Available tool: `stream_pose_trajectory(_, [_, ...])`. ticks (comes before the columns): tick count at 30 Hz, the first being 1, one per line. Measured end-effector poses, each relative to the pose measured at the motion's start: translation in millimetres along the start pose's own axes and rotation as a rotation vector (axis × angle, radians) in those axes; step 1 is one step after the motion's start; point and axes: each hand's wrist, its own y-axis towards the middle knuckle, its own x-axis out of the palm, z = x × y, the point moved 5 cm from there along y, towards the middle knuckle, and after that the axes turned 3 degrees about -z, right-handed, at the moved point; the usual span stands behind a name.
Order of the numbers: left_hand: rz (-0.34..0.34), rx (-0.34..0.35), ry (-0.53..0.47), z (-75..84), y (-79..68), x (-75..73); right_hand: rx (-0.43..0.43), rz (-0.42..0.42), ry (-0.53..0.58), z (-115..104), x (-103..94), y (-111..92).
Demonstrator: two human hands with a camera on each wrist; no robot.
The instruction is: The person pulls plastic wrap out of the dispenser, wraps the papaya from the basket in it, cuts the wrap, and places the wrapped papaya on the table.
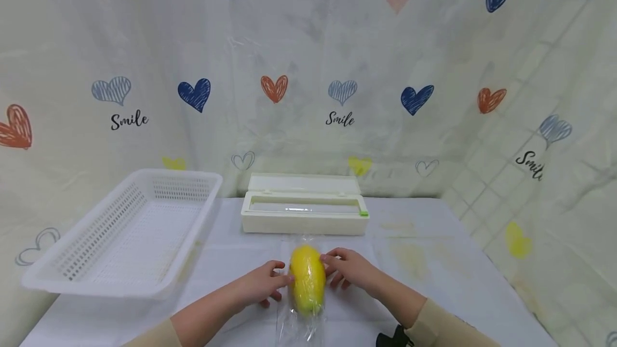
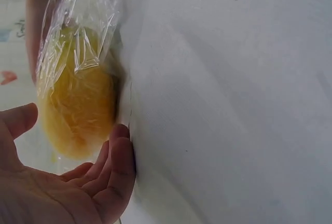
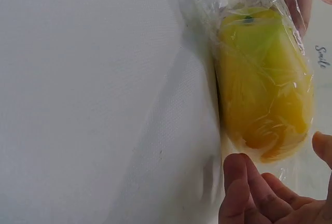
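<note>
A long yellow fruit (image 1: 308, 277) with a greenish near end lies on the white-covered table, wrapped in clear plastic film (image 1: 301, 328). Loose film trails from its greenish end toward the near edge of the head view. My left hand (image 1: 265, 284) is at the fruit's left side, thumb tip close to it and fingers relaxed. On the other side my right hand (image 1: 349, 269) has its fingertips right at the fruit's upper right. In both wrist views the fruit sits between spread thumb and fingers, with neither hand curled round it.
Behind the fruit stands a white cling film box (image 1: 305, 224), its lid raised, with a green piece at the right end of its front rim. To the left is a large white plastic basket (image 1: 193, 250). A heart-printed curtain (image 1: 308, 42) hangs behind the table (image 1: 409, 304).
</note>
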Motion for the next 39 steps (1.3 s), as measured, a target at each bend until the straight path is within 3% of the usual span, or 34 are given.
stream_pose_trajectory(2, [0.030, 0.036, 0.048, 0.5, -4.2, -3.3, -0.008, 0.026, -0.022, -1.3, -2.1, -2.7])
stream_pose_trajectory(4, [0.066, 0.116, 0.140, 3.1, -10.2, -7.0, -0.043, 0.053, -0.055, -3.7, -4.7, -7.2])
stream_pose_trajectory(8, [0.094, 0.349, 0.424, 10.5, -28.2, -9.0, -0.188, 0.065, -0.201, -10.4, -8.5, -21.5])
stream_pose_trajectory(12, [0.063, 0.649, 0.728, 18.7, -46.4, -1.9, -0.413, 0.000, -0.371, -17.0, -5.8, -42.4])
stream_pose_trajectory(15, [0.089, 0.881, 0.992, 22.8, -58.1, 5.8, -0.610, -0.061, -0.537, -19.1, 1.7, -58.1])
stream_pose_trajectory(18, [0.131, 1.035, 1.226, 22.9, -65.8, 12.8, -0.809, -0.090, -0.749, -19.4, 11.9, -69.8])
stream_pose_trajectory(21, [0.128, 1.093, 1.360, 21.6, -67.1, 19.3, -0.989, -0.087, -0.929, -19.5, 20.8, -77.6])
stream_pose_trajectory(23, [0.114, 1.107, 1.392, 22.2, -66.1, 23.4, -1.064, -0.085, -1.001, -19.7, 25.2, -80.1])
stream_pose_trajectory(30, [0.091, 1.109, 1.449, 30.0, -60.5, 34.2, -1.184, -0.089, -1.194, -18.8, 38.0, -81.6])
stream_pose_trajectory(34, [0.084, 1.084, 1.425, 31.9, -59.9, 35.1, -1.234, -0.086, -1.237, -18.1, 43.3, -82.6])
stream_pose_trajectory(39, [0.085, 1.057, 1.271, 28.5, -58.2, 31.8, -1.243, -0.053, -1.275, -16.5, 46.3, -82.1])
